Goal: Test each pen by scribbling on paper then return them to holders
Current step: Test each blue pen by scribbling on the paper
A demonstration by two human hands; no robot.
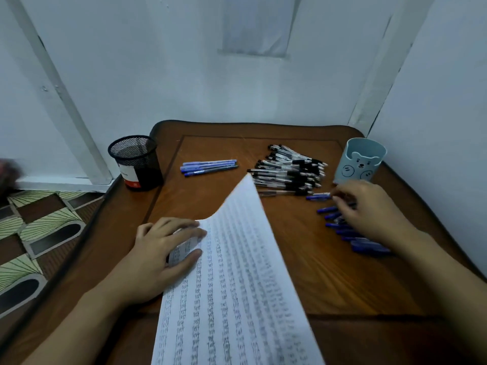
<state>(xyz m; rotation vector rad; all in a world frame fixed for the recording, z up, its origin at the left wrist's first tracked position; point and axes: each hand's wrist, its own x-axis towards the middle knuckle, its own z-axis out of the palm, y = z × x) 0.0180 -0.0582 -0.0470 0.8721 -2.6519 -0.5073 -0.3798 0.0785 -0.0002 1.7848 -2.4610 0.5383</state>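
A printed sheet of paper (237, 272) lies slanted across the brown table (329, 272), its far corner lifted. My left hand (163, 248) rests flat on the sheet's left edge, fingers straight. My right hand (366, 209) reaches over a row of dark blue pens (340, 225) at the right, fingertips curled at one blue pen (317, 197); whether it grips that pen I cannot tell. A pile of black pens (287, 169) lies at the back centre. Three light blue pens (209, 165) lie to its left. A black mesh holder (135, 162) stands back left, a pale blue bear holder (359, 162) back right.
White walls close in behind and on the right of the table. A patterned floor (39, 233) shows beyond the table's left edge. Bare tabletop shows between the paper and the dark blue pens.
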